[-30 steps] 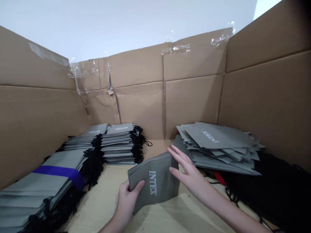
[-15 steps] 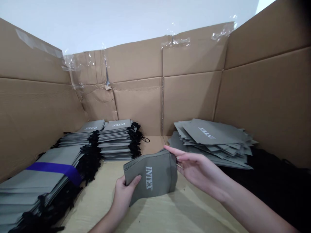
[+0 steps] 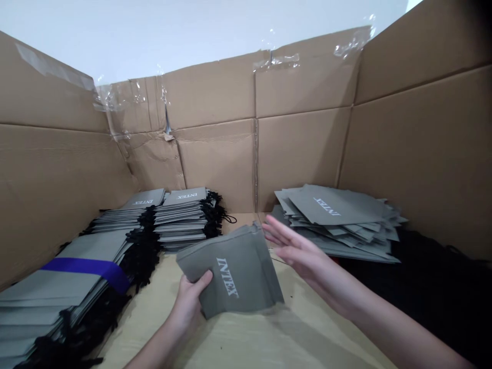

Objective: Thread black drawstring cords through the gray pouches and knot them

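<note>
My left hand [image 3: 192, 294] grips a small stack of grey fabric pouches [image 3: 246, 277] by its left side, thumb on the front. White INTEX lettering runs down the top pouch, and the stack is tilted above the table surface. Just right of the stack, my right hand [image 3: 303, 253] is open, with its fingers straight and pointing up to the left. A narrow gap seems to separate its fingertips from the stack's right edge. Behind my right hand lies a loose, uneven pile of grey INTEX pouches [image 3: 346, 205].
Neat stacks of pouches with black cords [image 3: 180, 220] stand at the back left. Nearer, a row of pouches wears a purple band [image 3: 86, 269]. A heap of black cords or cloth [image 3: 434, 292] lies at right. Tall cardboard walls [image 3: 219, 154] enclose the pale table [image 3: 238, 343].
The stack in my left hand has shifted left and tipped clockwise. My right hand has come off its upper right corner, with the fingers now straightened.
</note>
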`<state>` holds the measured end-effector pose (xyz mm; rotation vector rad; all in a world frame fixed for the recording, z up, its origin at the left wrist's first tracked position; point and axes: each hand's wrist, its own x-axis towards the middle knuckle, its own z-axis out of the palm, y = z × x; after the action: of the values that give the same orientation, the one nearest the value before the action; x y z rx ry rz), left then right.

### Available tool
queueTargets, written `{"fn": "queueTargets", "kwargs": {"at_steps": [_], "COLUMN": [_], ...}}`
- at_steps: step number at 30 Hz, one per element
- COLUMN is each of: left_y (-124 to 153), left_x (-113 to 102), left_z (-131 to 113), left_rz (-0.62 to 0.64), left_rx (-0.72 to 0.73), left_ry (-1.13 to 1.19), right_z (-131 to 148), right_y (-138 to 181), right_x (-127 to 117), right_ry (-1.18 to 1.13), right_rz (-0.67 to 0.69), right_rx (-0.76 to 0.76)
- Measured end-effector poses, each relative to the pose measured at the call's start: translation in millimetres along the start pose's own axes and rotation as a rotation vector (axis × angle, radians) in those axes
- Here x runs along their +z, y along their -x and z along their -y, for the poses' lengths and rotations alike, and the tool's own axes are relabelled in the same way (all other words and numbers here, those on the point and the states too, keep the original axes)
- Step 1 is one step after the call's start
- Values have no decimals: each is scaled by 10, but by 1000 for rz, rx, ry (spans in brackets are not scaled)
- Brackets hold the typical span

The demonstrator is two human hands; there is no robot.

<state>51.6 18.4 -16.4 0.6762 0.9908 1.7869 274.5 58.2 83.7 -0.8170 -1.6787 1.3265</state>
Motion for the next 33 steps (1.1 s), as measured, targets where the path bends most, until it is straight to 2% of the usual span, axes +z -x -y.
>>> {"fn": "queueTargets", "kwargs": {"at_steps": [4, 7, 10, 19, 25, 33], "left_y": [42, 71, 91, 105, 133, 170], "left_x": [-16, -30, -38, -82, -71, -43], "left_z": [-16, 5, 16, 17, 18, -1], "left_rz": [98, 201, 255, 371, 323, 352], "left_rx": [-109, -182, -211, -257, -254, -269], "left_ry": [71, 67, 72, 44, -23, -53], "right_z": [58, 143, 198, 240, 163, -8], "right_y": [181, 351, 449, 453, 415, 293], "right_x": [175, 275, 309, 314, 287, 256], "right_ry": [219, 463, 546, 264, 123, -139], "right_rz": [187, 175, 169, 314, 441, 593], "right_rx": [-125, -267, -280, -305, -350, -354]}}
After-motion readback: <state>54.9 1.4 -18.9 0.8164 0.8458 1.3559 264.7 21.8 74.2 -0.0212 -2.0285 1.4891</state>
